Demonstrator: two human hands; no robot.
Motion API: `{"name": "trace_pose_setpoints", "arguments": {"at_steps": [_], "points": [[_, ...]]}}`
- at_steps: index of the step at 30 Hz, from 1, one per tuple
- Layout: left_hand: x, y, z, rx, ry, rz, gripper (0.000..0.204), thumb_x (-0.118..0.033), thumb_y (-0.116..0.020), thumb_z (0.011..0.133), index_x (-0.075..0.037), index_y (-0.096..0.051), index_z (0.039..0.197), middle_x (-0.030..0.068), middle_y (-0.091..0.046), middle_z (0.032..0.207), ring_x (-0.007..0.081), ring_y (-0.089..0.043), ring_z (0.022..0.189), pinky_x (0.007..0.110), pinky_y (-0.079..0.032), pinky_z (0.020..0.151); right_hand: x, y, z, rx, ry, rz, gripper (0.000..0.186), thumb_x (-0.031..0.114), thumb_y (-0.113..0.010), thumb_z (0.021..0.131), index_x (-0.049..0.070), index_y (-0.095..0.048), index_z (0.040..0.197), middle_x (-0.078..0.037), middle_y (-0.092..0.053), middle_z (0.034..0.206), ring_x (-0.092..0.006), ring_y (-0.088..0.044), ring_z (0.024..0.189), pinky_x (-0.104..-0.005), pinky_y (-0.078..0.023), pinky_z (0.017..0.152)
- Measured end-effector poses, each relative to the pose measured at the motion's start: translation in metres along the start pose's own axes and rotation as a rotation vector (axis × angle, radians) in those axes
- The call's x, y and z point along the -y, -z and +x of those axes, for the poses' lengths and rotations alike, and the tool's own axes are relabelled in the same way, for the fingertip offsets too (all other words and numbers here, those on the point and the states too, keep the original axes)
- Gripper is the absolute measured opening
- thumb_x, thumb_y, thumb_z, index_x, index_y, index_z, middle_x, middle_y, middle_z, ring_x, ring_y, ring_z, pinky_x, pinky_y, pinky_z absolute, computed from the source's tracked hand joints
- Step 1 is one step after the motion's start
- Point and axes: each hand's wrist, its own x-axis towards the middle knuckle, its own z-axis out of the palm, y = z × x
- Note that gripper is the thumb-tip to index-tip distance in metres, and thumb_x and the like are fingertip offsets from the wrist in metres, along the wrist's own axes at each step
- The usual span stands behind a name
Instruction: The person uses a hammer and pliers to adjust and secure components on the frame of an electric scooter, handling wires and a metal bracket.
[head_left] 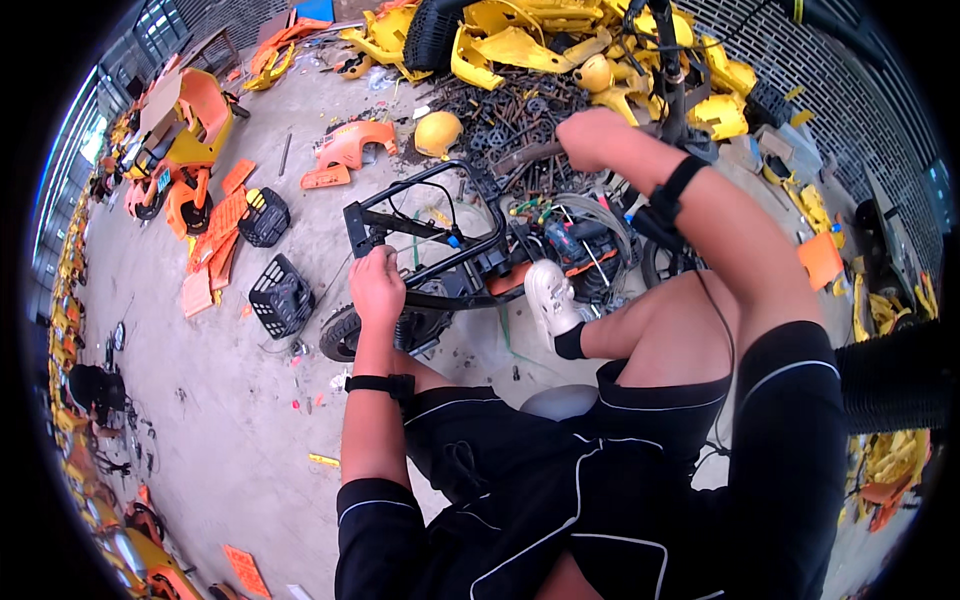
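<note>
White-piped black shirt, left hand at black tubular frame

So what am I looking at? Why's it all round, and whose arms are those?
A camera worn on someone's head looks down, and its wide lens bends things. The bare arms are that person's; there's no robot. The left hand is at one end of a black metal frame, and the right hand is beside a brownish bar. I can't see clearly whether either one is gripping. On the grey floor lie two black baskets, a yellow dome, orange pieces and yellow parts.
</note>
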Motion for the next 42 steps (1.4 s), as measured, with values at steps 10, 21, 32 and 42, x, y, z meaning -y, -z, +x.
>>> {"name": "trace_pose_setpoints", "arguments": {"at_steps": [10, 21, 32, 42], "points": [[-0.004, -0.001, 0.0, 0.0, -0.044, 0.001, 0.004, -0.007, -0.065, 0.091, -0.008, -0.065, 0.095, 0.0116, -0.068, 0.087, 0.0335, -0.064, 0.086, 0.043, -0.046, 0.087, 0.028, -0.272, 0.141, 0.041, -0.347, 0.694, 0.033, 0.017, -0.06, 0.091, 0.004, -0.073, 0.118, -0.021, -0.07, 0.122, -0.0378, -0.07, 0.11, -0.047, -0.056, 0.094], [0.0, 0.003, -0.005, 0.081, -0.075, 0.008, 0.005, -0.007, -0.061, 0.095, -0.005, -0.064, 0.097, 0.0118, -0.066, 0.087, 0.0333, -0.062, 0.085, 0.042, -0.044, 0.087, 0.01, -0.318, 0.098, 0.183, -0.388, 0.457, 0.032, 0.017, -0.059, 0.091, 0.006, -0.074, 0.117, -0.016, -0.072, 0.122, -0.0341, -0.069, 0.113, -0.0439, -0.055, 0.096], [-0.007, 0.01, -0.002, 0.076, -0.128, 0.033, 0.004, -0.006, -0.062, 0.092, -0.007, -0.062, 0.096, 0.0085, -0.067, 0.089, 0.0317, -0.063, 0.089, 0.043, -0.044, 0.094, -0.037, -0.254, 0.051, 0.22, -0.426, 0.404, 0.035, 0.016, -0.062, 0.088, 0.006, -0.073, 0.119, -0.014, -0.072, 0.124, -0.0331, -0.069, 0.114, -0.0439, -0.056, 0.094], [-0.012, 0.02, -0.004, 0.058, -0.186, 0.042, 0.002, -0.008, -0.063, 0.091, -0.008, -0.064, 0.093, 0.01, -0.066, 0.085, 0.0327, -0.061, 0.086, 0.044, -0.044, 0.09, -0.051, -0.13, 0.049, 0.108, -0.23, 0.089, 0.03, 0.016, -0.07, 0.084, 0.009, -0.077, 0.112, -0.011, -0.075, 0.118, -0.029, -0.072, 0.108, -0.0403, -0.057, 0.089]]}}
